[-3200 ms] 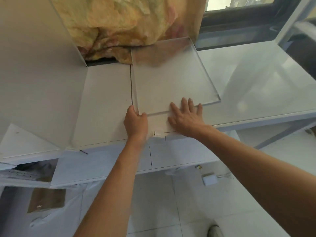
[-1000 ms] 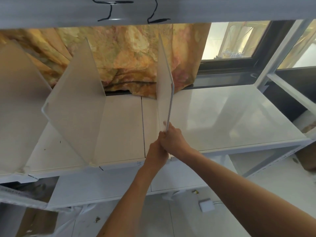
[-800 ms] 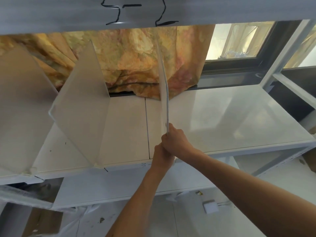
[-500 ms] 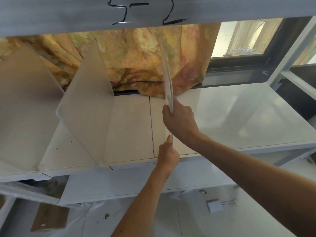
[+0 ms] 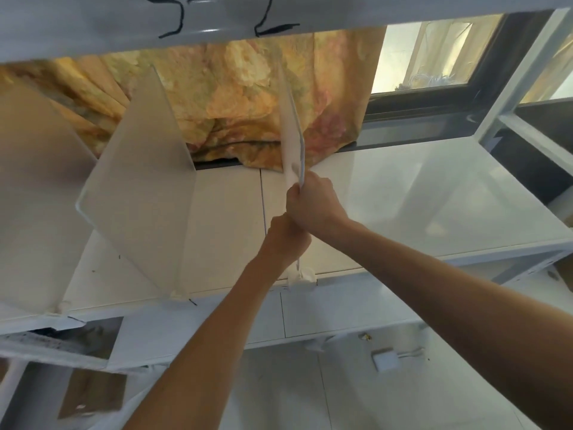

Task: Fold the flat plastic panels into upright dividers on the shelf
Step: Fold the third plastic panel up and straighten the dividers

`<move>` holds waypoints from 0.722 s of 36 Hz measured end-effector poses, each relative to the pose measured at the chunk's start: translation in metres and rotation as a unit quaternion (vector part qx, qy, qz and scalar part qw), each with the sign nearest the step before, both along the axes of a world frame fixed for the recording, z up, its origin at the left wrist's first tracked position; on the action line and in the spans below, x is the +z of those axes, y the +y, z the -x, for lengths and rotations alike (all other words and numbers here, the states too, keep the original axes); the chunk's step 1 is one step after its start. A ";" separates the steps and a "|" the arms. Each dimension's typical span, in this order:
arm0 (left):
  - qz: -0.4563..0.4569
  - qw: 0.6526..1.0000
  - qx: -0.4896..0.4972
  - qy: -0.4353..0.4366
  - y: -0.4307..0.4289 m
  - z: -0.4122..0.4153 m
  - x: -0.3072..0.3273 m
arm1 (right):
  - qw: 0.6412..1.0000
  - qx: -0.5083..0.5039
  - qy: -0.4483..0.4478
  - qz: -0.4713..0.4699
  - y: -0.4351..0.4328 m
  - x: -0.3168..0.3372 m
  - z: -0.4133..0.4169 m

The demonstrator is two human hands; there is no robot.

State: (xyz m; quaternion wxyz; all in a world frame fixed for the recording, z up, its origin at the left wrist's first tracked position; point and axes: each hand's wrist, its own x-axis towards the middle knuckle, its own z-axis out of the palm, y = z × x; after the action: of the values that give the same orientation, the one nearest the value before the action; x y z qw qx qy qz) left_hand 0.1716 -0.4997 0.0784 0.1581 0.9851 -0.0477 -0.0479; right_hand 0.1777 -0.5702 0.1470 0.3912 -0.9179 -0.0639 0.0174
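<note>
A frosted plastic panel (image 5: 291, 141) stands upright, edge-on to me, on the white shelf (image 5: 403, 197). My right hand (image 5: 313, 203) grips its front edge about halfway up. My left hand (image 5: 286, 240) is closed around the same edge just below, touching the right hand. A white clip (image 5: 300, 276) sits at the panel's foot on the shelf's front lip. Two more panels stand upright to the left: a middle divider (image 5: 139, 187) and a far-left divider (image 5: 34, 197).
The upper shelf rail (image 5: 279, 13), with black marker writing, runs overhead. A yellow floral curtain (image 5: 232, 88) hangs behind the shelf, a window (image 5: 434, 54) to its right. A lower shelf (image 5: 341, 315), a white adapter (image 5: 384, 360) and cardboard (image 5: 93, 392) lie below.
The panel lay flat 3.2 s ago and now stands upright. Over the last half second my left hand rose to meet my right hand on the panel's front edge.
</note>
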 end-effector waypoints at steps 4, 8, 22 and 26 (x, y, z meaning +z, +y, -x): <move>0.025 0.999 0.012 0.029 -0.004 0.000 0.006 | 1.000 0.001 0.006 -0.005 -0.004 0.004 0.001; 0.056 0.998 0.020 0.037 -0.007 0.008 0.006 | 1.000 0.004 0.008 -0.008 -0.006 -0.001 0.004; 0.144 0.987 0.049 0.053 -0.007 0.024 0.008 | 1.000 -0.001 0.010 0.004 -0.006 -0.001 0.015; 0.135 0.989 0.053 0.040 -0.009 0.026 0.007 | 1.000 0.002 0.005 0.008 -0.007 -0.002 0.017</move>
State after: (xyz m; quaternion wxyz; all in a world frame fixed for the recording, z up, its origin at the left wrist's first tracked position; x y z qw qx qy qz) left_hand 0.1459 -0.5087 0.0850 0.2940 0.9531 0.0044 -0.0715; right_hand 0.1605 -0.5768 0.1446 0.3843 -0.9208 -0.0633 0.0230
